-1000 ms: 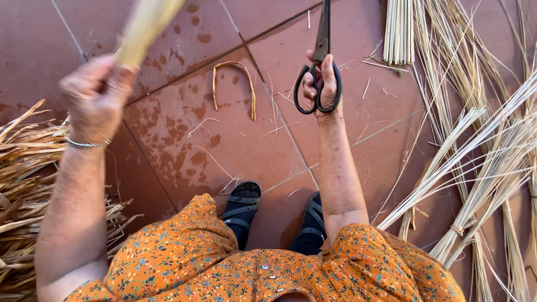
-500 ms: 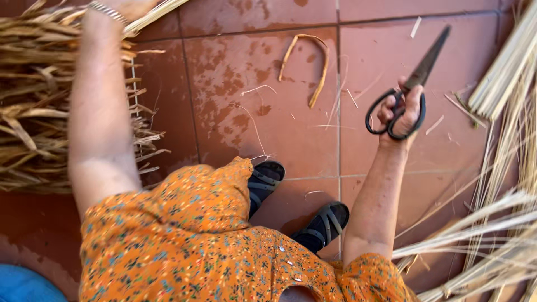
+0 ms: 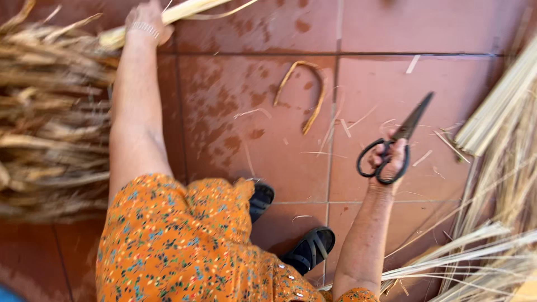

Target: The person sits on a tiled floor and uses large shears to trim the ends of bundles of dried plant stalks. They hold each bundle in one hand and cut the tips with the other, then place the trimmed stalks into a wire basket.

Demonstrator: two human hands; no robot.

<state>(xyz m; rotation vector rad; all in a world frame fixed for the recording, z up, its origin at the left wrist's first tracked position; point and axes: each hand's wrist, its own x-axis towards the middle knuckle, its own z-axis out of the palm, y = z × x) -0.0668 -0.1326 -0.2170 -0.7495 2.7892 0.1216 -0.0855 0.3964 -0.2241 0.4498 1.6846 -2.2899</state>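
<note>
My left hand [image 3: 147, 23] is stretched out to the upper left and grips a thick pale bundle of straw stalks [image 3: 190, 10] that runs off the top edge. A bracelet sits on that wrist. My right hand [image 3: 390, 159] holds large black scissors [image 3: 398, 138] by the loops, blades closed and pointing up and to the right, above the red floor tiles [image 3: 235, 123]. A bent loop of straw [image 3: 313, 92] lies on the tiles between my hands.
A heap of dry brown leaves [image 3: 50, 117] fills the left side. Pale split stalks [image 3: 498, 168] lie in piles along the right and lower right. My orange flowered dress [image 3: 179, 246] and black sandals [image 3: 310, 249] are at the bottom. Straw scraps dot the tiles.
The view has swung further left. My left hand with the straw bundle has reached out over the leaf heap. The scissors have tilted to the right in my right hand.
</note>
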